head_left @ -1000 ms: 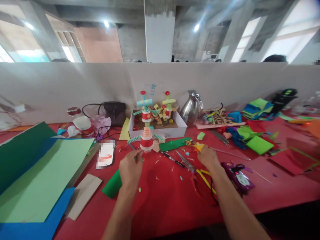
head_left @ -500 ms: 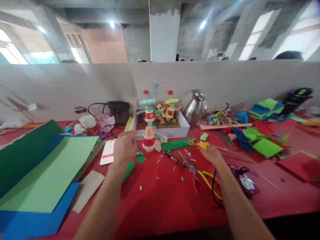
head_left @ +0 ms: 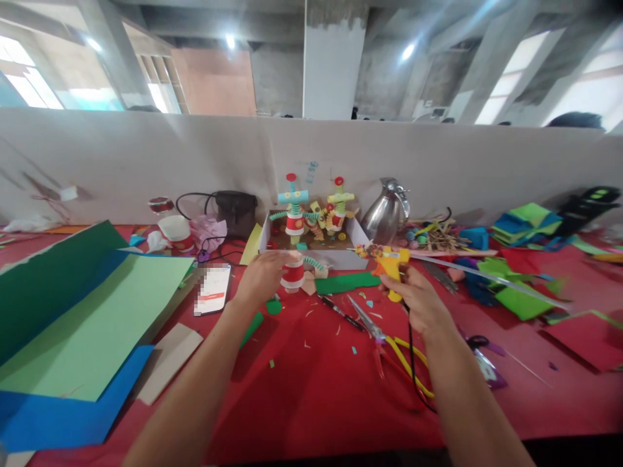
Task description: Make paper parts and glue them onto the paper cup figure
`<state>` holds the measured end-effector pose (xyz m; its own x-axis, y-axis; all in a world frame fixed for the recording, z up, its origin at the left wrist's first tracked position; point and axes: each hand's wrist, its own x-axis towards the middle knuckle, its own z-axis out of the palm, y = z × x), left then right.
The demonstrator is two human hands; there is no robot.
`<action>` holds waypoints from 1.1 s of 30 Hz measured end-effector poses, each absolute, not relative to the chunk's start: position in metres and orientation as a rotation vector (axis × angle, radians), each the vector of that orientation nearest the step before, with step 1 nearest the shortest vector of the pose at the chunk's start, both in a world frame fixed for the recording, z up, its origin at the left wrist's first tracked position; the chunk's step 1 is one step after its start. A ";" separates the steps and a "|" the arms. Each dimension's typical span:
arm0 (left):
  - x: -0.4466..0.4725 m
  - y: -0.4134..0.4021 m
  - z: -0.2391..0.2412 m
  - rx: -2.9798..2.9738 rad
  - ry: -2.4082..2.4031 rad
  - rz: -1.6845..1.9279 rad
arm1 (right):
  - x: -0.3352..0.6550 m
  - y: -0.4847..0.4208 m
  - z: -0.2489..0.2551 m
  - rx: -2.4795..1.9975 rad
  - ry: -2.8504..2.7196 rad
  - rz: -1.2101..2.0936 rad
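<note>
My right hand (head_left: pixel 421 298) is wrapped around the grip of a yellow hot glue gun (head_left: pixel 389 263), lifted above the table. A long clear glue stick (head_left: pixel 487 275) juts from the gun's back, and its nozzle points left. With fingers closed, my left hand (head_left: pixel 260 279) is at the top of a red-and-white paper-cup figure (head_left: pixel 293 275), covering its folded-paper neck; the exact finger contact is hidden. One green folded-paper arm (head_left: pixel 314 262) shows on the figure's right. A green paper strip (head_left: pixel 346 283) lies between the figure and the gun.
Yellow-handled scissors (head_left: pixel 374 331) and a black marker (head_left: pixel 343 313) lie in front. Behind, a white box (head_left: pixel 341 259) holds two similar figures beside a steel jug (head_left: pixel 385 211). A phone (head_left: pixel 213 290) and green card (head_left: pixel 107 324) are left; craft scraps are right.
My right hand has raised the glue gun off the table, turning it upright. My left hand has shifted right onto the cup figure's top. The view has shifted slightly.
</note>
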<state>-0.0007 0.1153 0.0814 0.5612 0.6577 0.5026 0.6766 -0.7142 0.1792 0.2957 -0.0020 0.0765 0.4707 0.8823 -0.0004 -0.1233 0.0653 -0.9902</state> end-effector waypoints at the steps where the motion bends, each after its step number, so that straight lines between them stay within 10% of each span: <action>1: 0.000 0.114 0.080 -2.741 -1.182 -0.905 | 0.291 -0.002 0.081 -1.258 -0.770 0.893; 15: 0.021 0.112 0.039 -2.411 -1.222 -1.406 | 0.241 0.034 0.118 -1.178 -1.189 0.878; 33: -0.062 0.040 0.057 -2.485 -1.578 -1.128 | 0.234 0.005 0.103 -1.085 -0.927 0.979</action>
